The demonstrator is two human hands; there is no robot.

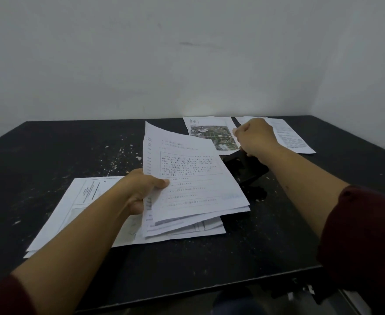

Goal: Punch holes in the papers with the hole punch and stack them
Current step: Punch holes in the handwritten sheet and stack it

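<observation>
Punch (246,165) position governs the coming move: it sits on the table (50,155) just beyond the right edge of the sheaf (187,178), and its long axis appears to run from near-left to far-right, though much of it is hidden by the papers and the wrist. We hold the sheaf in our left hand (141,189), thumb on top and fingers curled beneath, its left edge pinched and its far end lifted and tilted toward the wall. Our right hand (255,137) is closed in a fist directly above the punch, curled round what we judge to be its lever; the grip itself is hidden. The right hand is therefore the nearer one to the tool. We judge that the sheaf's right edge must slide rightward into the slot. A stack (78,205) lies flat under the left forearm, near-left of the punch. Two loose sheets (209,130) lie at the far edge, well behind it.
</observation>
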